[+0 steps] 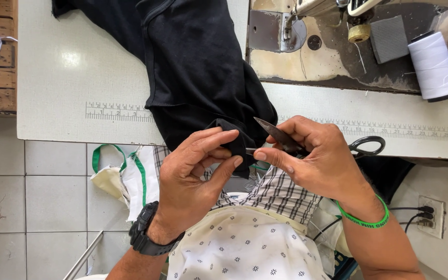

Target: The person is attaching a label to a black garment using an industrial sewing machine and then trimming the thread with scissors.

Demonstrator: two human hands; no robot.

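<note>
While the left hand [195, 168] pinches a fold of the black cloth [198, 72] between thumb and fingers at the table's near edge, the right hand [315, 158] is closed round a pair of scissors [286, 139]; the blades point up and left, their tip just beside the pinched fold, and the black handle loops stick out past the back of the hand over the table [68, 67]; a short bit of something is nipped between the right thumb and forefinger, too small to tell what it is. The cloth runs from the top of the view down across the white table and hangs over its front edge, right above the person's lap; the held part is the lowest corner, between the two hands. A black watch [146, 233] sits on the left wrist and a green band [364, 218] on the right. Behind the right hand, set into the table, lies the sewing machine's bed [307, 57], worn and stained; a white thread cone [434, 65] lies on it at the far right, near a grey pad [388, 39]. A printed ruler [117, 111] runs along the table's front. Left of the lap a white bag with green trim [123, 176] rests over the tiled floor [53, 192].
</note>
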